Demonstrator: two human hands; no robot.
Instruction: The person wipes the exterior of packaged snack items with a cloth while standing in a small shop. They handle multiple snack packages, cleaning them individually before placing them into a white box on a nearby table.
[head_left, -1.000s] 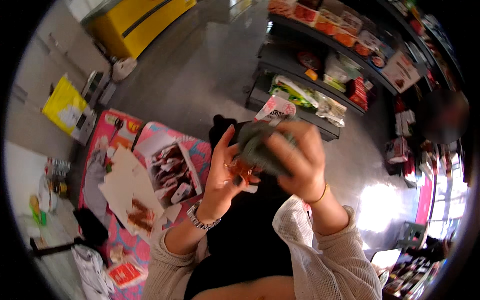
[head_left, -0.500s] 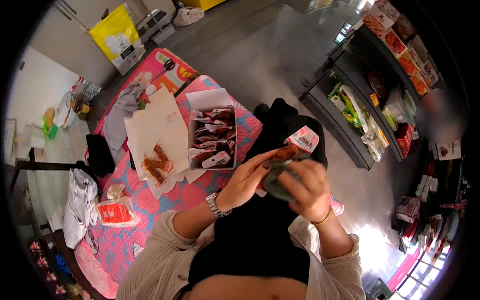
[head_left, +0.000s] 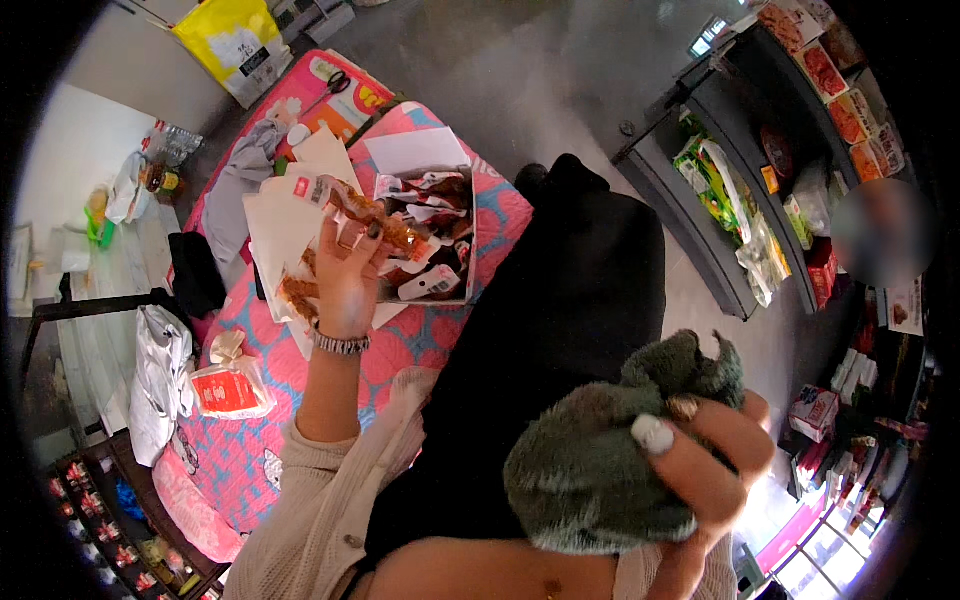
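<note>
My left hand (head_left: pixel 347 285) is closed on a clear snack packet (head_left: pixel 400 238) with brown food inside and a white and red label. It holds the packet over white card sheets (head_left: pixel 263 225), next to an open white box (head_left: pixel 415 150) of similar packets (head_left: pixel 447 187). More brown packets (head_left: pixel 297 296) lie on the card, partly hidden by my left wrist. Close to my body on the right, my right hand (head_left: pixel 715 455) grips a crumpled dark green fuzzy cloth (head_left: pixel 590 475).
A pink and blue quilted cover (head_left: pixel 400 340) lies under the box. Scissors (head_left: pixel 338 82) and a grey cloth (head_left: pixel 235 190) are toward the far left; a red-labelled bag (head_left: pixel 228 390) is nearer. Dark shelves of packaged goods (head_left: pixel 715 190) stand at the right.
My hands have moved apart. The left has carried the packet from over my lap to the card and box; the right has drawn back toward me with the cloth.
</note>
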